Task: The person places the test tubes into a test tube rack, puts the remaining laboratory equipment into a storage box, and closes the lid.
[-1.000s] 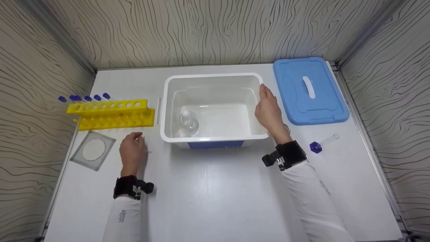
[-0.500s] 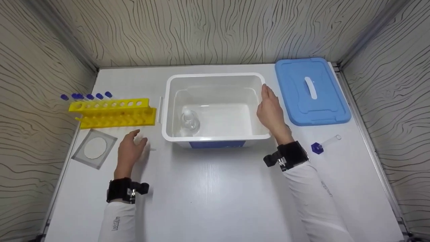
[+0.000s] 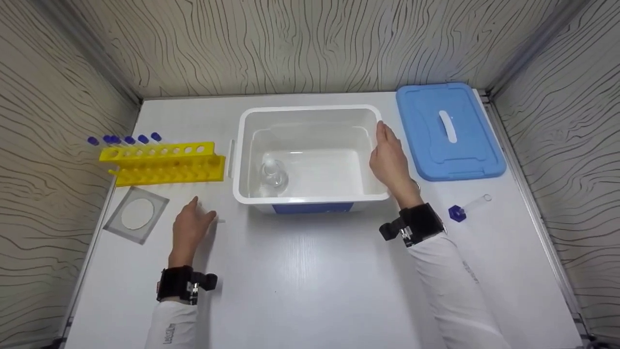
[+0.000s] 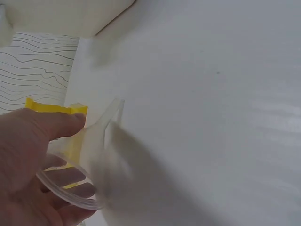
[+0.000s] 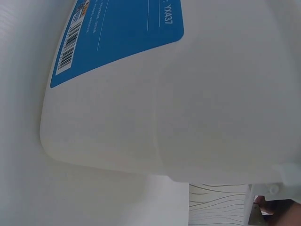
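Note:
Beside the front left of the white storage box (image 3: 310, 199), my left hand (image 3: 189, 230) has thumb and forefinger spread around a clear funnel (image 4: 106, 122). The left wrist view shows the funnel's wide mouth among the fingers and its stem pointing away over the table. In the head view the hand hides most of it. My right hand (image 3: 390, 160) grips the box's right side at the rim, with fingers at the white side handle (image 5: 270, 189) in the right wrist view. Inside the box, at its front left, is a clear glass vessel (image 3: 273, 177) with a whitish top.
A yellow rack (image 3: 164, 167) with several blue-capped test tubes (image 3: 130, 140) stands at left. In front lies a wire gauze (image 3: 137, 214) with a white centre. At right are a blue lid (image 3: 450, 150) and a clear measuring cylinder (image 3: 475, 203) lying down, its base purple.
My left thumb and forefinger have spread apart around the funnel, and the hand has drawn slightly back toward me. My right hand stays on the box.

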Action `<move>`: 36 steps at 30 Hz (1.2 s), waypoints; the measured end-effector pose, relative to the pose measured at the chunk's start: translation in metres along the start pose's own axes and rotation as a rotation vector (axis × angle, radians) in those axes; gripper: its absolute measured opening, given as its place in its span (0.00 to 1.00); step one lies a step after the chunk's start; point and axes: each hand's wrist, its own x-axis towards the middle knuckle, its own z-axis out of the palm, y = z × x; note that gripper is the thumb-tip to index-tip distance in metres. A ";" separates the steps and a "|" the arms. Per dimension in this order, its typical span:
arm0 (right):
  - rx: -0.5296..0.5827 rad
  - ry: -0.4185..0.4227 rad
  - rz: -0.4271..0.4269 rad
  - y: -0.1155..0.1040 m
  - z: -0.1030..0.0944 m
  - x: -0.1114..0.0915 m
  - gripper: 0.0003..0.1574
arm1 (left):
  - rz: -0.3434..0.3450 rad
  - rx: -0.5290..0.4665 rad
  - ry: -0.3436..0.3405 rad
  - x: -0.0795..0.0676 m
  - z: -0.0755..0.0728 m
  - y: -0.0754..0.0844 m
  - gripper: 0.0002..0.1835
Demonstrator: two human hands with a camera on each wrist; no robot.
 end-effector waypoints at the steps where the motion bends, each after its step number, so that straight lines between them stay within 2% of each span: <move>1: -0.001 0.004 -0.006 0.000 0.000 0.000 0.37 | 0.000 -0.003 0.016 -0.002 0.001 0.000 0.41; 4: -0.002 0.016 -0.023 -0.001 0.001 -0.001 0.37 | 0.000 0.001 0.051 -0.008 0.004 0.002 0.41; 8: 0.001 0.025 -0.031 -0.001 0.001 -0.001 0.37 | -0.003 0.004 0.063 -0.010 0.007 0.004 0.39; 13: 0.004 0.016 -0.019 0.000 0.002 0.000 0.37 | -0.006 -0.010 0.052 -0.007 0.007 0.004 0.37; 18: 0.004 0.018 -0.018 0.000 0.002 0.000 0.37 | -0.040 -0.039 0.017 -0.002 0.004 0.004 0.37; 26: 0.004 0.014 -0.018 0.000 0.001 0.000 0.37 | -0.060 -0.081 -0.006 0.000 -0.006 0.004 0.36; 31: 0.006 0.016 -0.022 0.000 0.001 0.000 0.38 | -0.018 -0.096 0.023 -0.004 -0.016 0.007 0.36; 36: 0.006 0.011 -0.023 0.002 0.002 0.001 0.37 | 0.006 -0.100 0.062 -0.006 -0.028 0.016 0.36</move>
